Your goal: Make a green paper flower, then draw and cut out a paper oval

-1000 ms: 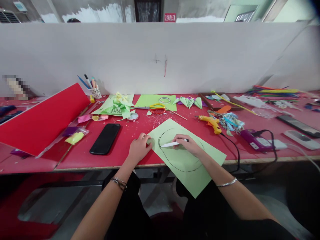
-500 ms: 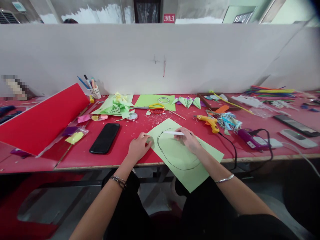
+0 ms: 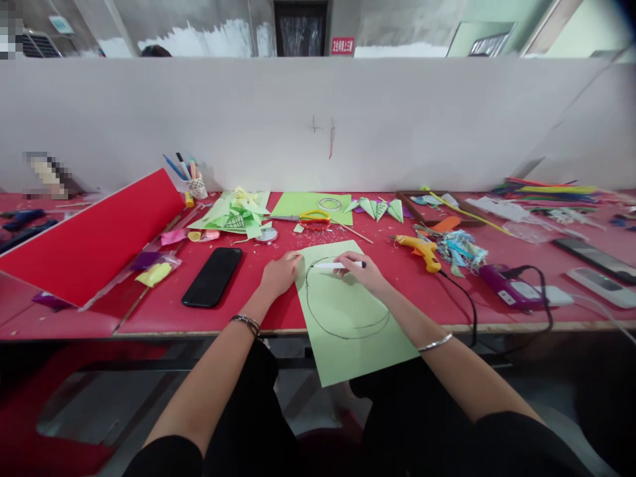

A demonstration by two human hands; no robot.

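Observation:
A light green sheet of paper (image 3: pixel 342 358) lies at the table's front edge, its near part jutting over my lap. A rough black circle is drawn on it, with doubled lines in places. My right hand (image 3: pixel 358 270) rests on the sheet, fingers pinched around a white marker (image 3: pixel 325 265). The marker's tip points left and meets the circle's upper left line. My left hand (image 3: pixel 281 273) is at the sheet's upper left edge, its fingers curled closed on that edge. A black phone (image 3: pixel 212 277) lies to the left of it.
Behind the sheet are scissors (image 3: pixel 315 216), a tape roll (image 3: pixel 329 204) and green paper cones (image 3: pixel 380 209). A yellow glue gun (image 3: pixel 421 250) with its cord lies to the right, near a purple power strip (image 3: pixel 507 288). A red board (image 3: pixel 99 242) leans at the left.
The green sheet has turned clockwise under my hands. My right hand has shifted slightly left with the marker. My left hand has moved a little up along the sheet's edge. The view has tilted slightly.

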